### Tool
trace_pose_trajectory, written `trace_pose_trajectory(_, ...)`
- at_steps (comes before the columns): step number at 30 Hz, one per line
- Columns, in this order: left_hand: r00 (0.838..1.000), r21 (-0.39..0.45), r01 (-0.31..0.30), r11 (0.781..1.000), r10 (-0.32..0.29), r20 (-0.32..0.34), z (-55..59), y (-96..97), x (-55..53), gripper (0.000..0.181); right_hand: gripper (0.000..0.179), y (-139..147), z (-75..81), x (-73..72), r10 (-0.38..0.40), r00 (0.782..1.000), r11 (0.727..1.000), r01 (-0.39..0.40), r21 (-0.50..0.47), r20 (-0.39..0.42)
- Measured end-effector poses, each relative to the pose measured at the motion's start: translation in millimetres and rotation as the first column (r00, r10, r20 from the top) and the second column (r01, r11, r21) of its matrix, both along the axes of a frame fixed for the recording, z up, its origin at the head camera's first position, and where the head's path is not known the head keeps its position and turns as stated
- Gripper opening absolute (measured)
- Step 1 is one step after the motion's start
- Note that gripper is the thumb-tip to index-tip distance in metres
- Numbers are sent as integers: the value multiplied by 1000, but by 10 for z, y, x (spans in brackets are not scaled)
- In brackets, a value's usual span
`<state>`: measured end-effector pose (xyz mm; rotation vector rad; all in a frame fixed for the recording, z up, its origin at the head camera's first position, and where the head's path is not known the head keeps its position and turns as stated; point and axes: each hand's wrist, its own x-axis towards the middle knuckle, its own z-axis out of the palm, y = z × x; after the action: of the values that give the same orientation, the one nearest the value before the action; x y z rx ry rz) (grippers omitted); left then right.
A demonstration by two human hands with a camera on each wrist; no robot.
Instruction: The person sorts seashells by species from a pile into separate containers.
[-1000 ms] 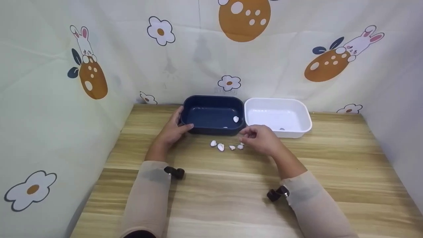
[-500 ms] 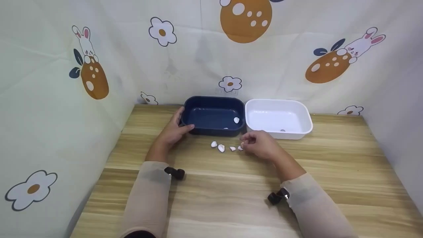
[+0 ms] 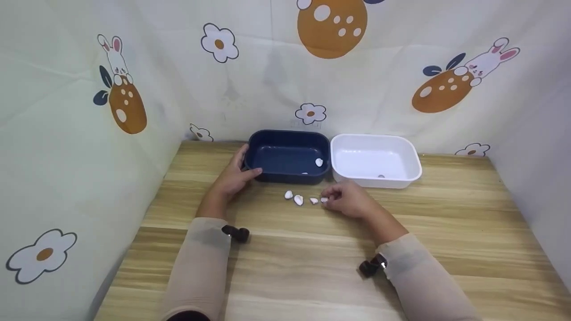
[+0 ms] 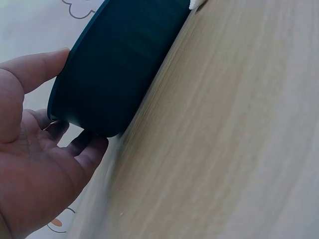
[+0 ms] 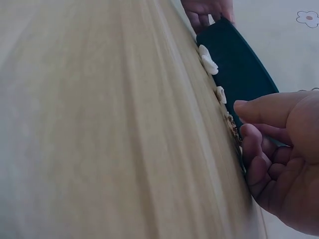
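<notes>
My left hand (image 3: 232, 177) grips the left end of a dark blue bin (image 3: 287, 178). Its thumb lies on the front rim, the other fingers curl around the end, as the left wrist view (image 4: 45, 144) shows. In front of the bin, small white seashells (image 3: 298, 200) lie in a row on the table. My right hand (image 3: 350, 199), fingers bent, is at the row's right end, fingertips beside a seashell (image 3: 324, 200). From the right wrist, a brown-marked seashell (image 5: 231, 125) appears by the index fingertip, with thumb and index apart. Whether the curled fingers hide another seashell cannot be seen.
A white bin (image 3: 392, 182) stands right against the blue one, with a small dark spot on its floor. One seashell (image 3: 319, 162) lies inside the blue bin, and a second white bit (image 3: 304, 173) shows at its front wall. Behind hangs a printed cloth (image 3: 267, 89).
My right hand has moved slightly down and nearer the row's right end. The seashell that lay rightmost by its fingertips is out of sight. My left hand stays on the blue bin.
</notes>
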<state>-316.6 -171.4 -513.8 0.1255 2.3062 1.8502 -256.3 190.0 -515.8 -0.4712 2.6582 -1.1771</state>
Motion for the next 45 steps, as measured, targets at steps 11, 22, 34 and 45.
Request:
trace_pose_trajectory(11, 1000, -7, 6, 1000, -6, -2, 10, 5, -4, 100, 16, -11, -4, -6, 13, 999, 998, -11, 68, -33)
trace_pose_trajectory(22, 1000, -7, 8, 1000, -8, -22, 23, 2, -9, 96, 12, -25, 21, -11, 11, 1000, 996, -11, 85, -9)
trace_pose_trajectory(34, 1000, 19, 6, 1000, -6, -13, 32, 16, -17, 96, 17, -25, 31, -2, 16, 1000, 997, -16, 80, 2)
trace_pose_trajectory(45, 1000, 16, 1, 1000, -1, 14, 36, 8, 6, 98, 19, -26, 249, 60, -22, 1000, 999, 21, 37, 23)
